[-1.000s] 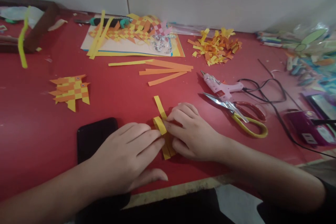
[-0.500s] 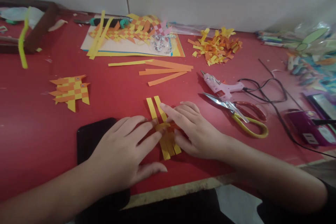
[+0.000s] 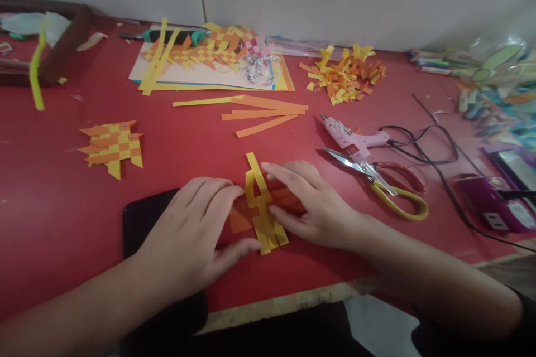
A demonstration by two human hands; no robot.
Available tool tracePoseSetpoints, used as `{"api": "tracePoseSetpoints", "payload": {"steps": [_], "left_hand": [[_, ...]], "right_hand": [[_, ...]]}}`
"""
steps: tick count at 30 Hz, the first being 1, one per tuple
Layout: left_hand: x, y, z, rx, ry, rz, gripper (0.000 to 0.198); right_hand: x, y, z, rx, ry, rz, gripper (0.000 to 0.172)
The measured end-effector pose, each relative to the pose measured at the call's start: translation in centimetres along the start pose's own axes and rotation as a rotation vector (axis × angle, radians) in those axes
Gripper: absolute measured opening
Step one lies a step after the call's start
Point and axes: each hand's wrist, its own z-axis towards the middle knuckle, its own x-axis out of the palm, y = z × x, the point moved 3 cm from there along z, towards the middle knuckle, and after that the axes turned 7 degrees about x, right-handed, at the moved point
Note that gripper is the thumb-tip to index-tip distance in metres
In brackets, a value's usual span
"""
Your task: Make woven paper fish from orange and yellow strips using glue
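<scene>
On the red table in front of me lies a small weave of yellow paper strips [image 3: 268, 228] crossed with orange paper strips [image 3: 240, 218]. One yellow strip is bent up and kinked near the top left. My left hand [image 3: 195, 228] is beside the weave's left side, open, thumb apart from the curved fingers and its tip close to the lower yellow ends. From the right, my right hand [image 3: 314, 201] reaches over the orange strips, thumb touching the yellow strips and forefinger stretched out above. Its palm covers the orange ends.
Scissors [image 3: 372, 174] and a pink glue gun [image 3: 355, 139] lie to the right. Loose orange strips [image 3: 268, 114] and paper scraps [image 3: 347, 72] are farther back. Woven paper fish [image 3: 113, 148] lie left. A black phone-like slab [image 3: 138, 223] sits under my left hand.
My left fingers have drawn back left off the weave, uncovering orange strips. The left yellow strip, straight before, now bends upward. My right hand has shifted slightly.
</scene>
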Motion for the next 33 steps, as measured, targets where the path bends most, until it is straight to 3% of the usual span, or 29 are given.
{"api": "tracePoseSetpoints", "payload": {"steps": [8, 15, 22, 24, 27, 30, 33], "left_hand": [[0.2, -0.2, 0.1, 0.086, 0.061, -0.102, 0.017], [0.3, 0.8, 0.1, -0.083, 0.046, -0.196, 0.030], [0.5, 0.7, 1.0, -0.280, 0.110, -0.242, 0.058], [0.7, 0.6, 1.8, -0.310, 0.208, -0.235, 0.037], [0.9, 0.5, 2.9, -0.219, 0.253, -0.235, 0.003], [0.8, 0.8, 3.2, -0.068, 0.162, -0.226, 0.011], [0.0, 0.6, 2.8, 0.143, -0.035, -0.084, 0.013]], "right_hand": [[0.1, -0.3, -0.1, 0.080, 0.022, 0.060, 0.060], [0.2, -0.2, -0.2, 0.128, 0.068, 0.119, 0.058], [0.3, -0.5, -0.4, 0.115, 0.008, 0.070, 0.076], [0.4, -0.5, -0.4, 0.097, 0.010, 0.063, 0.078], [0.4, -0.5, -0.5, 0.054, -0.017, 0.056, 0.080], [0.1, -0.6, -0.5, 0.046, -0.047, 0.047, 0.080], [-0.4, -0.6, -0.4, 0.056, -0.084, 0.078, 0.067]]}}
